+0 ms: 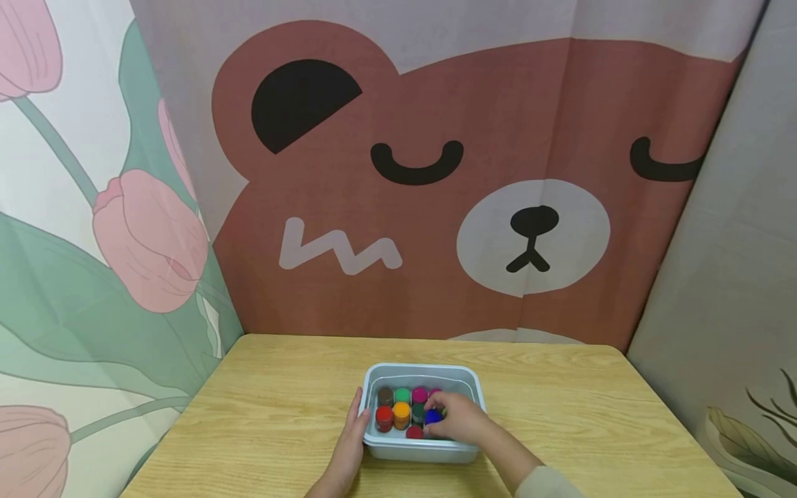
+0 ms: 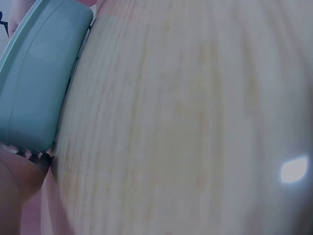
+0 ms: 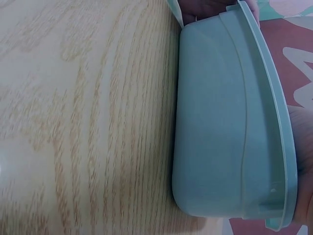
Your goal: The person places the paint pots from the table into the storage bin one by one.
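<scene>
A light blue plastic basin (image 1: 423, 453) holds several small paint jars with coloured lids, among them a red jar (image 1: 384, 418), an orange jar (image 1: 401, 414), a brown jar (image 1: 385, 396) and a green jar (image 1: 402, 395). My right hand (image 1: 459, 417) reaches over the right side and pinches a blue-lidded paint jar (image 1: 432, 416) inside, partly hidden by the fingers. The left hand (image 1: 350, 443) grips the basin's left end, thumb near the rim. In the left wrist view, the fingers of that hand (image 2: 22, 178) meet the basin's end wall (image 2: 41, 78).
The basin stands on a wood-grain table (image 1: 274, 415). Behind it hangs a curtain with a bear print (image 1: 436, 228); a tulip-print curtain (image 1: 149, 242) hangs at the left and a pale curtain (image 1: 716, 263) at the right.
</scene>
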The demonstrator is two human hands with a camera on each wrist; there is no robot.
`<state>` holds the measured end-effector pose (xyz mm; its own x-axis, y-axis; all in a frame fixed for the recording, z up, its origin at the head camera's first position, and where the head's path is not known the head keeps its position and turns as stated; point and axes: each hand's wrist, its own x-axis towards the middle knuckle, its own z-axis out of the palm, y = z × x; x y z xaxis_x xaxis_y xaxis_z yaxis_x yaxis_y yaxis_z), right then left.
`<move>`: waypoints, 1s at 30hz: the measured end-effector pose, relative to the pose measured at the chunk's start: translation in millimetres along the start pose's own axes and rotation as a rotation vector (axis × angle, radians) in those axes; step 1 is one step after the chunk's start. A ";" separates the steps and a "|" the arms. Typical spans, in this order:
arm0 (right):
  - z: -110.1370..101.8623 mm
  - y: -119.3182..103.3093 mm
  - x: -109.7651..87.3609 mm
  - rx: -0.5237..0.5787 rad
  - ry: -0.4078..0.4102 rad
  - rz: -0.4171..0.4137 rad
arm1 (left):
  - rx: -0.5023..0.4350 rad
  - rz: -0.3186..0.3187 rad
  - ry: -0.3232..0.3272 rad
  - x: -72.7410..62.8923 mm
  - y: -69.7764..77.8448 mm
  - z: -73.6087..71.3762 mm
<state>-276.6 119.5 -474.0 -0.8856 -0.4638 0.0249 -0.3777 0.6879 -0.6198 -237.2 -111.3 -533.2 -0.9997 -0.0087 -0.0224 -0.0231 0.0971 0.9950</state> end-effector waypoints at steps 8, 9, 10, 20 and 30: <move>2.9 -1.0 2.4 0.000 0.013 0.027 | 0.000 0.005 0.004 -0.5 -0.7 0.3; 3.5 -1.0 2.7 0.004 0.010 0.034 | 0.002 0.002 0.004 -0.5 -0.5 0.3; 3.9 -1.0 3.0 0.002 0.009 0.038 | 0.002 0.000 0.004 -0.4 -0.4 0.3; 5.1 -2.2 4.7 0.004 0.002 0.053 | 0.008 -0.029 0.004 2.1 -0.2 0.1; 4.2 -3.1 3.9 0.007 0.010 0.054 | -0.001 -0.032 0.003 1.9 1.3 0.5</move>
<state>-277.8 113.2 -475.3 -0.9071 -0.4209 -0.0009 -0.3277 0.7075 -0.6261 -239.1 -110.7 -532.0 -0.9984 -0.0144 -0.0542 -0.0554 0.0957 0.9939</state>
